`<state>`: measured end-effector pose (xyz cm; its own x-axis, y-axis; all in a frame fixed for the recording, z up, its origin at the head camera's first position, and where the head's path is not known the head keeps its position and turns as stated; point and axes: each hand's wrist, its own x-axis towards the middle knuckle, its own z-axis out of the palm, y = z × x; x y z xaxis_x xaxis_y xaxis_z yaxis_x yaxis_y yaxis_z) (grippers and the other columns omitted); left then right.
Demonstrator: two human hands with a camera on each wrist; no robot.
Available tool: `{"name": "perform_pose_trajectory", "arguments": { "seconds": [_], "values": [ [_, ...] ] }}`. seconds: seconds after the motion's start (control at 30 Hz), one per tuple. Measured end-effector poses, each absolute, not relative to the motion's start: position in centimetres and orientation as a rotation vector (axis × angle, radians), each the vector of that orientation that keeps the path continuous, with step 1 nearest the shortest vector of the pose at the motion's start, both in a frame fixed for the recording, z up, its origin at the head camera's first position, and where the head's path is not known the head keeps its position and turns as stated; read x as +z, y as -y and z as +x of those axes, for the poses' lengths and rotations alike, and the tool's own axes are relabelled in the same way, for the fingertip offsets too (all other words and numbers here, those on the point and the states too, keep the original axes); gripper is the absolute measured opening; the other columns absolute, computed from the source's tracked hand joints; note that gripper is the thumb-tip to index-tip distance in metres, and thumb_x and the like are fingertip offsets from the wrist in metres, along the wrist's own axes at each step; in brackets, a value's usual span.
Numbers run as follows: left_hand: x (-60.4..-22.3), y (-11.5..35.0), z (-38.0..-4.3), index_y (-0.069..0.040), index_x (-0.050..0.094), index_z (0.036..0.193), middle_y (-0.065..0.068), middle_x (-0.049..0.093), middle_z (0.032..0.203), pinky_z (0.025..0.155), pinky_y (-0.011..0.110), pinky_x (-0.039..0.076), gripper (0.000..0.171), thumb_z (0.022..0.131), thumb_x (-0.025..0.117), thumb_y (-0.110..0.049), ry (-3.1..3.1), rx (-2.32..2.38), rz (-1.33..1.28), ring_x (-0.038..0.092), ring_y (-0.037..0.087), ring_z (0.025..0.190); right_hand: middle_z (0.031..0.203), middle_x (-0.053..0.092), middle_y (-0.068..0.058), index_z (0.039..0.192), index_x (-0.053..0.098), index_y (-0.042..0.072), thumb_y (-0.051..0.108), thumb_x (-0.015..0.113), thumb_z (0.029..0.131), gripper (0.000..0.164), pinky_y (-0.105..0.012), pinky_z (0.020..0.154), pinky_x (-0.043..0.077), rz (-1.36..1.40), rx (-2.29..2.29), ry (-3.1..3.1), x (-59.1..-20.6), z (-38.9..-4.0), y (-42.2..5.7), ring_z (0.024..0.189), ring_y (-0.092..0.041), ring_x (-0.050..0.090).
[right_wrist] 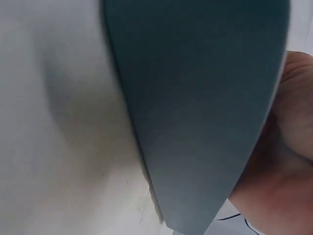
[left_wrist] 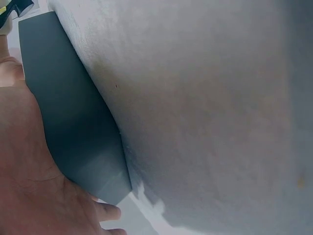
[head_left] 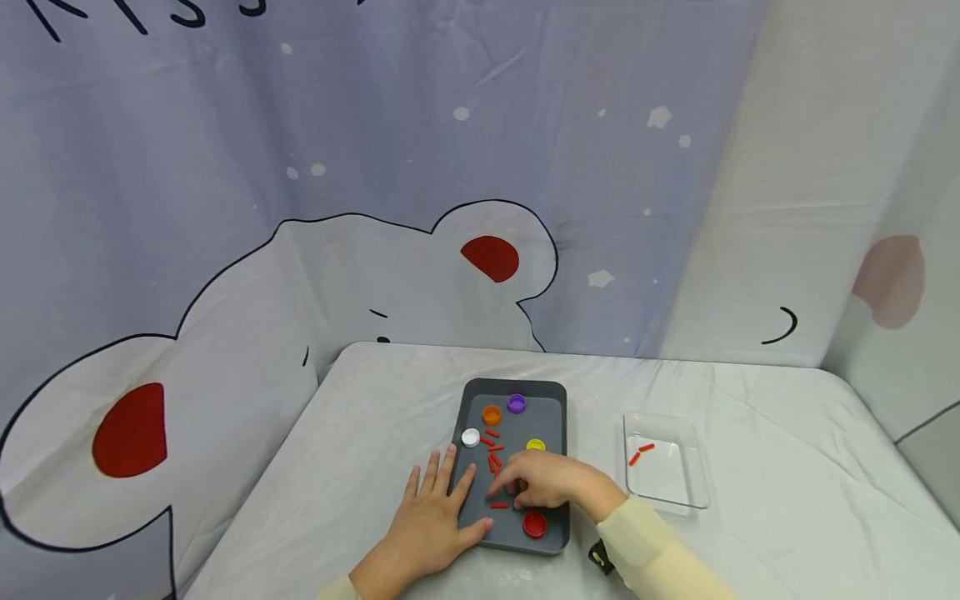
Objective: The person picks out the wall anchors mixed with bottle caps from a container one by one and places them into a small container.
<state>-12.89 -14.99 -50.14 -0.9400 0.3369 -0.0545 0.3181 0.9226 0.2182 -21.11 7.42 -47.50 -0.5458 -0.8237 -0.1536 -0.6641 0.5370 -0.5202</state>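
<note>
A dark grey tray [head_left: 510,537] lies on the white cloth, holding several small red sticks [head_left: 499,506] and small round caps. Across its left rim my left hand [head_left: 431,529] rests with fingers spread, the thumb over the near left part. Over the tray's right side reaches my right hand [head_left: 547,481], its index finger extended down and left, thumb apart from it; a single red stick lies just below those fingertips. I see nothing held between them. The other red sticks lie in a loose group beyond the index finger. Both wrist views show mostly tray and palm.
Caps in the tray are purple [head_left: 516,403], orange [head_left: 491,415], white [head_left: 470,437], yellow [head_left: 536,445] and red [head_left: 535,524]. To the right stands a clear plastic box [head_left: 678,492] with two red sticks. A small black object [head_left: 601,557] lies by the right sleeve.
</note>
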Motion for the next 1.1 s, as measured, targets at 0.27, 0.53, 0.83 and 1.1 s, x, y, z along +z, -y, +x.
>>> {"name": "perform_pose_trajectory", "arguments": {
  "seconds": [0.27,0.53,0.83,1.1],
  "values": [
    [-50.0,14.9,-12.9,-0.013,0.044,0.155,0.021,0.015,0.167,0.116,0.068,0.014,0.085,0.094,0.046,-0.073,-2.992,0.315,0.519,0.014,0.046,0.152,0.087,0.058,0.009,0.113,0.079,0.025,-0.001,0.075,0.087,0.037,-0.017,0.072,0.045,-1.233,-0.528,-2.377,-47.8,-21.2,-6.8,0.076,0.0,0.051],
    [-50.2,14.9,-13.0,-0.013,0.043,0.155,0.021,0.015,0.167,0.116,0.068,0.014,0.086,0.094,0.044,-0.074,-2.993,0.303,0.519,0.014,0.047,0.152,0.087,0.056,0.012,0.114,0.078,0.029,-0.001,0.074,0.087,0.041,-0.017,0.073,0.045,-1.233,-0.481,-2.374,-47.9,-21.5,-6.5,0.076,0.001,0.05],
    [-50.2,14.9,-13.0,-0.015,0.042,0.156,0.02,0.014,0.168,0.117,0.067,0.013,0.086,0.094,0.043,-0.075,-2.979,0.3,0.504,0.013,0.046,0.153,0.082,0.055,0.012,0.111,0.078,0.026,-0.001,0.073,0.088,0.036,-0.016,0.071,0.044,-1.276,-0.463,-2.367,-48.1,-21.7,-6.4,0.073,0.003,0.048],
    [-50.1,14.9,-12.9,-0.015,0.042,0.156,0.019,0.014,0.168,0.117,0.066,0.013,0.086,0.094,0.043,-0.075,-2.978,0.282,0.503,0.013,0.045,0.153,0.078,0.055,0.012,0.108,0.076,0.023,0.003,0.074,0.09,0.028,-0.016,0.068,0.044,-1.293,-0.477,-2.36,-48.1,-21.7,-6.2,0.071,0.003,0.047]
  ]
}}
